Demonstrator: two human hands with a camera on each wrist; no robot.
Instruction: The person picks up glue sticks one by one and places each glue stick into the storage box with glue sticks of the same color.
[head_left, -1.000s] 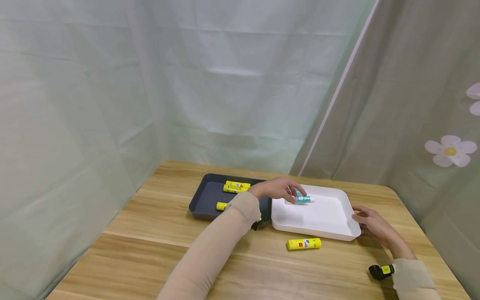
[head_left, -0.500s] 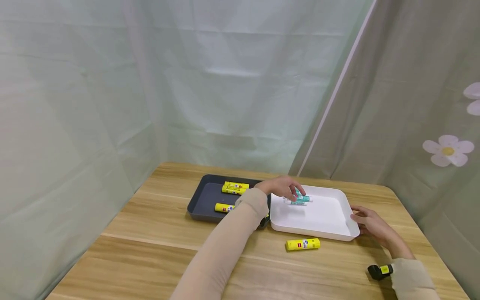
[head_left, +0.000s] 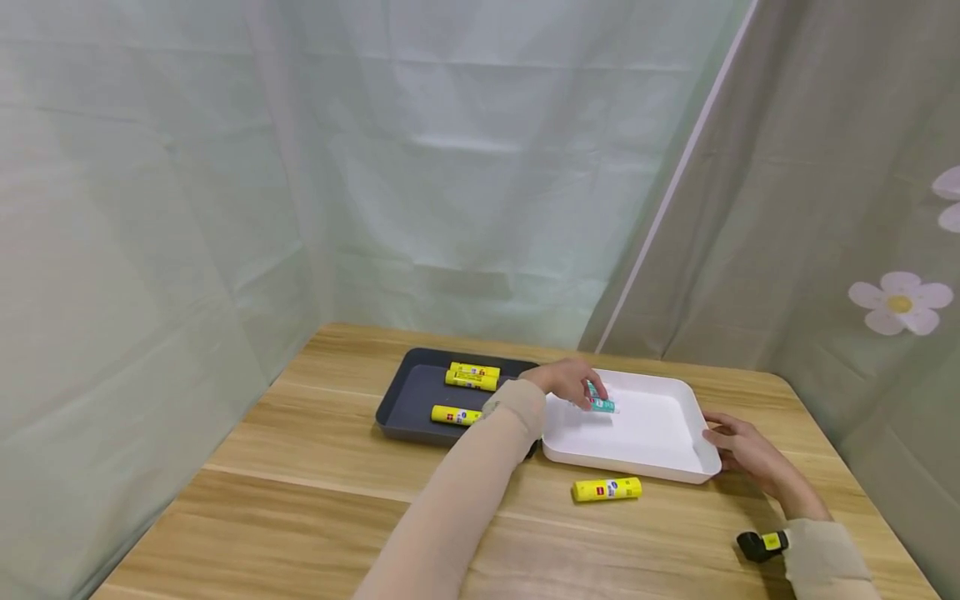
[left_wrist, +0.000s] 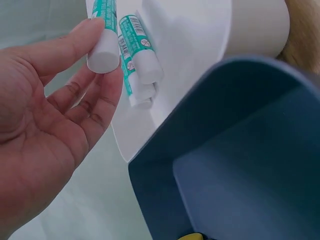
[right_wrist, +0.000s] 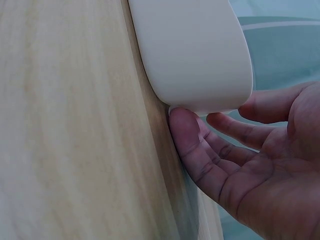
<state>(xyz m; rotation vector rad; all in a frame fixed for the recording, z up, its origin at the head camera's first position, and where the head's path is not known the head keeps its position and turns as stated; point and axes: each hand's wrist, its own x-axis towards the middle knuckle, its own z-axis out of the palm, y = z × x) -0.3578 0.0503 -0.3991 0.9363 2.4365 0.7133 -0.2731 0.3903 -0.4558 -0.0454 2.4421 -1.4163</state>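
Note:
My left hand [head_left: 567, 381] is over the left part of the white tray [head_left: 660, 429]. Its thumb and fingers pinch a green-and-white glue stick [left_wrist: 103, 52]. In the left wrist view, more green glue sticks [left_wrist: 140, 47] lie close together in that tray, just beyond the held one. At the tray's right end, my right hand [head_left: 746, 450] touches the outer wall. The right wrist view shows its fingertips against the white wall [right_wrist: 200, 60] and the thumb at the rim; nothing is lifted there.
A dark grey tray [head_left: 408, 408] stands against the white tray's left side, with several yellow glue sticks [head_left: 471, 381] in it, partly behind my left sleeve. Another yellow glue stick [head_left: 607, 489] lies on the wooden table [head_left: 300, 500] in front of the white tray. Curtains hang behind.
My left hand has lowered slightly and its fingers have closed on a green glue stick. The left forearm has shifted right, uncovering more of a yellow glue stick. My right hand stays put.

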